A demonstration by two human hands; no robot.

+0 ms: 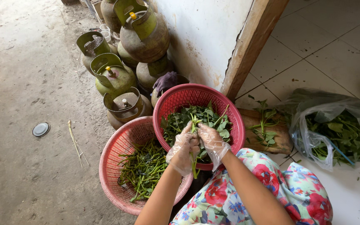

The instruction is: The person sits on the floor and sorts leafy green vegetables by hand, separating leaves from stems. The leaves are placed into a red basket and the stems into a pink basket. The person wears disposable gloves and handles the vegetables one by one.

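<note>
- Here, left hand and right hand, both in clear plastic gloves, each grip pinched on one green stalk, centre frame.
- Stalk held upright over the rim where two baskets meet.
- Leaves basket, red, just above; stems basket, pink, lower left.
- Judgement: pinch near the leaf joint, snap cleanly, keep hands above the baskets.
- Gas cylinders upper left; bag of greens right.

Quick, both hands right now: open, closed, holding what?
Left hand: gloved, closed on a green stalk.
Right hand: gloved, fingers pinching the same green stalk near its top, over the red basket.
</note>
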